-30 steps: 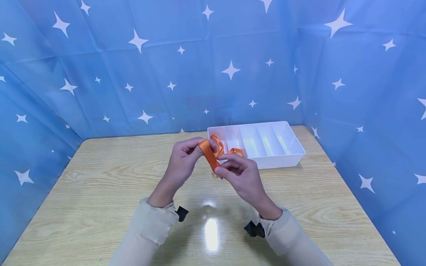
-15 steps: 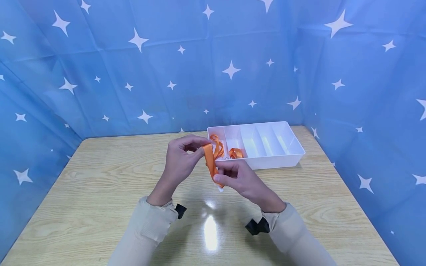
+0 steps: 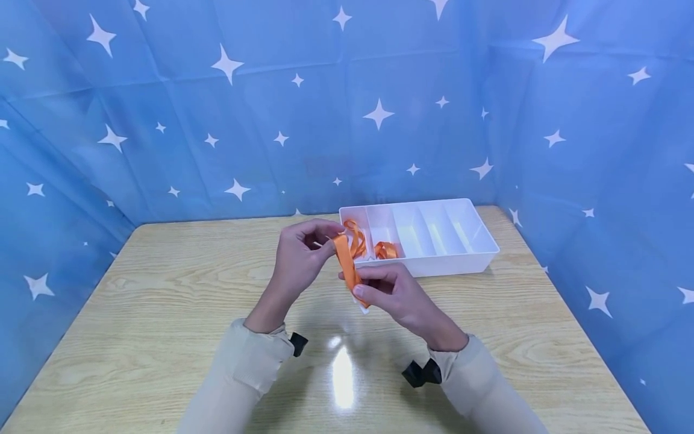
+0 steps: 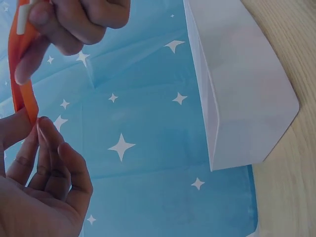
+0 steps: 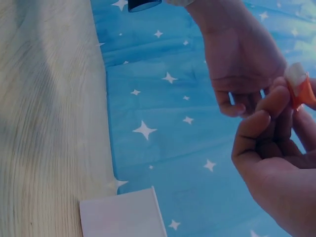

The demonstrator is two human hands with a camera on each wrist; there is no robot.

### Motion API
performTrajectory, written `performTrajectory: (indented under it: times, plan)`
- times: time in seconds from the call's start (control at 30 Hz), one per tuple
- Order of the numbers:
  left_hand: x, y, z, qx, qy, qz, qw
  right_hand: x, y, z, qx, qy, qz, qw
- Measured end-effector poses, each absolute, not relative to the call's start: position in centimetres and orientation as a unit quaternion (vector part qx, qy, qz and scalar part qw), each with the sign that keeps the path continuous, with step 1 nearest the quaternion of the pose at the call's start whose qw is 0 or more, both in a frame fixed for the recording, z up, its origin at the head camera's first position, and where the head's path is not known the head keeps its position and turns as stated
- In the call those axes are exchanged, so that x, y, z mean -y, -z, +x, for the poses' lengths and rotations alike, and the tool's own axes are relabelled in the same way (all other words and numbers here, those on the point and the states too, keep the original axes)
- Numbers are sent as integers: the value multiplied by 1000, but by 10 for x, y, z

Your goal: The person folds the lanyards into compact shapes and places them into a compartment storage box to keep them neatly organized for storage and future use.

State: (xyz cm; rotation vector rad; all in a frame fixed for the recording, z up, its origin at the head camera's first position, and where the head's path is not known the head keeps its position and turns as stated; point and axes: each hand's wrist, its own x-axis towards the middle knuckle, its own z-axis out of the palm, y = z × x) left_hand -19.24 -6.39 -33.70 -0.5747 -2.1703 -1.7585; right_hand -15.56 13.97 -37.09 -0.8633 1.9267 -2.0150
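Note:
An orange satin ribbon (image 3: 346, 260) runs slanting between both hands in front of the box. My left hand (image 3: 303, 256) pinches its upper end between thumb and fingers. Lower down and nearer the body, my right hand (image 3: 398, 298) pinches the other end, thumb on the near side. A small white piece (image 5: 296, 73) lies against the ribbon at the right fingertips; its kind does not show. In the left wrist view, the ribbon bends round at the left fingertips (image 4: 40, 120). The right hand's fingers hide part of the ribbon's lower end.
Behind the hands stands a white divided box (image 3: 444, 265) on the wooden table (image 3: 162, 313). A loose orange ribbon loop (image 3: 355, 238) lies in its leftmost compartment and a coiled orange ribbon (image 3: 386, 250) in the second. A blue starred curtain (image 3: 303, 108) surrounds the table.
My right hand has come down towards the body, so the ribbon between the hands hangs steeper. The white piece shows more below the right fingers. The left hand has hardly moved.

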Motion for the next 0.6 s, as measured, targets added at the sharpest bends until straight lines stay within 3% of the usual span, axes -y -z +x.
performTrajectory:
  times: [0.2,0.6]
  plan:
    - [58,345,-194,773,583,-196,156,-145,373,-152,-644,704,-286,91]
    - [48,361,-190,796,494,-238,257,-148,375,-153,-613,737,-277,66]
